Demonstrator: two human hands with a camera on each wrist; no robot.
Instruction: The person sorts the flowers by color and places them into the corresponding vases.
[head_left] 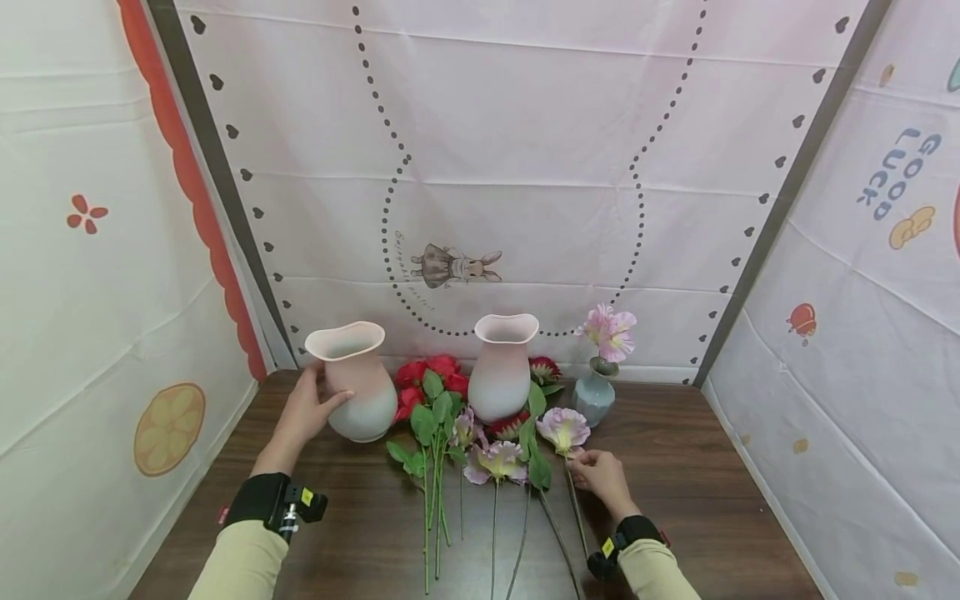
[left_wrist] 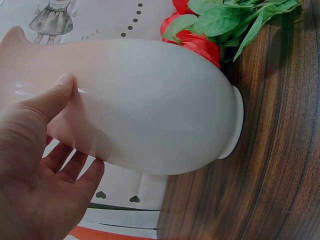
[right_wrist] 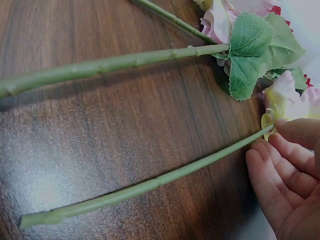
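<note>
My left hand (head_left: 306,407) grips a pink-to-pale-blue vase (head_left: 365,400) at the left, low on its neck. In the left wrist view the thumb lies along the vase's (left_wrist: 160,105) side, with the fingers curled beneath. On the right, my right hand (head_left: 604,478) pinches a light purple flower (head_left: 564,429) just below its bloom. The right wrist view shows thumb and fingers at the top of its green stem (right_wrist: 160,180), which slants over the wood. Near it lies another purple flower (head_left: 497,462) with a long stem.
A second pink-and-blue vase (head_left: 501,379) stands in the middle, beside red roses (head_left: 442,371) with green leaves. Behind the right hand is a small blue vase (head_left: 595,398) holding one purple flower (head_left: 609,333). Printed cloth (head_left: 525,108) walls in the brown table (head_left: 697,500).
</note>
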